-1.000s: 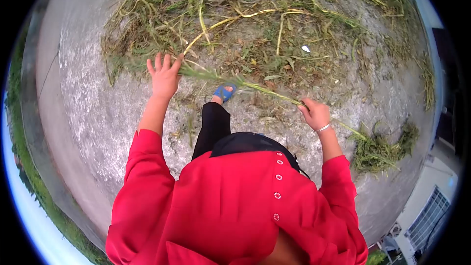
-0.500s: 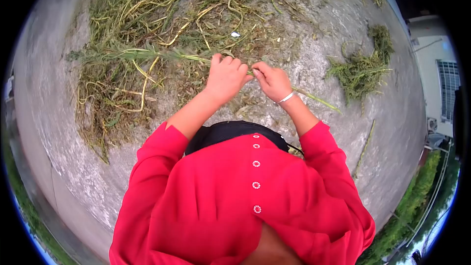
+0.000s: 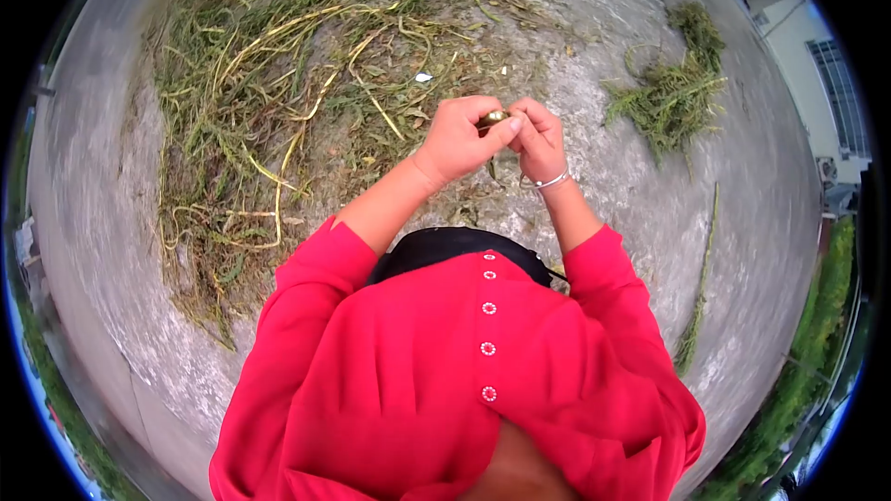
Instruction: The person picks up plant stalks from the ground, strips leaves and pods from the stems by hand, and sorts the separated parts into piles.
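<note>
My left hand (image 3: 461,141) is closed around a small, shiny, brass-coloured rounded object (image 3: 493,118), with the thumb pointing right along its lower side. My right hand (image 3: 540,141), wearing a pale bracelet (image 3: 554,180), pinches at the right end of that object. The fingertips of both hands meet there, and they hide part of the object, so its exact kind does not show. A thin dark strip hangs or lies just below the hands; which one I cannot tell. Beyond the hands lies a pile of cut plant stalks (image 3: 288,37).
On the grey concrete ground (image 3: 594,46) a smaller green heap (image 3: 670,102) lies to the right. A single leafy stalk (image 3: 702,283) lies nearer on that side. White scraps (image 3: 424,77) are among the leaf litter. A building with a barred window (image 3: 838,97) stands far right.
The long green stalk that both hands held is gone from them; the brass-coloured object now shows between the fingers. Both hands have drawn together, and the view has shifted slightly.
</note>
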Action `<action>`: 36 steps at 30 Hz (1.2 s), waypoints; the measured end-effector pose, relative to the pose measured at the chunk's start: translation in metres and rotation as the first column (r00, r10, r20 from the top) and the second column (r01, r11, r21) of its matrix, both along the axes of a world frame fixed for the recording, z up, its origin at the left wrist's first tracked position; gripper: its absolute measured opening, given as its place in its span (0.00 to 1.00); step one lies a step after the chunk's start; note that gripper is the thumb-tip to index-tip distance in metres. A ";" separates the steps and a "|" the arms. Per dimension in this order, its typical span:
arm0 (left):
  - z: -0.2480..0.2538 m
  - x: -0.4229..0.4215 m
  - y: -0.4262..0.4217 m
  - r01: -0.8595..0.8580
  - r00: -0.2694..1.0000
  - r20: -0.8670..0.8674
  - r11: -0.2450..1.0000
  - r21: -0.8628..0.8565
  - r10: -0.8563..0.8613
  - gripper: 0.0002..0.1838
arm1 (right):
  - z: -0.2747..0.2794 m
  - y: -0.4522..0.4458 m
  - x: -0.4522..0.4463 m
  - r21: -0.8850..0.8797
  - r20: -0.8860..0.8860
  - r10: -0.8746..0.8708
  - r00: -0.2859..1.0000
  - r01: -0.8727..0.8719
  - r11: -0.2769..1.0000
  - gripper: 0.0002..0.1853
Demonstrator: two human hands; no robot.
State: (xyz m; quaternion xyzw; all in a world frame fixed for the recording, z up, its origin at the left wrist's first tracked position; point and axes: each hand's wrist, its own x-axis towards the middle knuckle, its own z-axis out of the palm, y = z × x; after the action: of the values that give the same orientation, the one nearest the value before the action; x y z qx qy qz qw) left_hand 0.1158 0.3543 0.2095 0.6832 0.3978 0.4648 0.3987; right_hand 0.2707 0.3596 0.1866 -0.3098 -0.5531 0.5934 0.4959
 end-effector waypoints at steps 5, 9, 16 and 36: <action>-0.005 0.026 0.001 0.353 0.806 0.592 0.820 -0.451 -0.021 0.13 | 0.012 0.005 0.022 0.115 0.179 -0.193 0.965 0.174 0.978 0.12; 0.001 0.030 -0.013 0.413 0.738 0.674 0.807 -0.422 -0.025 0.11 | 0.033 -0.004 0.029 0.595 0.410 -0.433 0.803 0.124 0.794 0.12; 0.066 -0.041 0.005 0.159 0.655 0.740 0.985 0.063 -0.153 0.18 | -0.121 -0.025 0.167 0.397 0.738 -0.625 0.255 0.585 0.707 0.18; 0.076 0.040 -0.008 0.377 0.776 0.470 0.907 0.189 -0.421 0.30 | 0.054 -0.052 0.035 0.539 0.757 -0.565 0.329 0.174 0.824 0.29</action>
State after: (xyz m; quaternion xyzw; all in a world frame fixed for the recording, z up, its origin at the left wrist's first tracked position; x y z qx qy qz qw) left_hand 0.1555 0.3463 0.2851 0.6240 0.1069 0.5467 0.5480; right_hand 0.3058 0.3075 0.2407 -0.5983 -0.7395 0.0898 0.2953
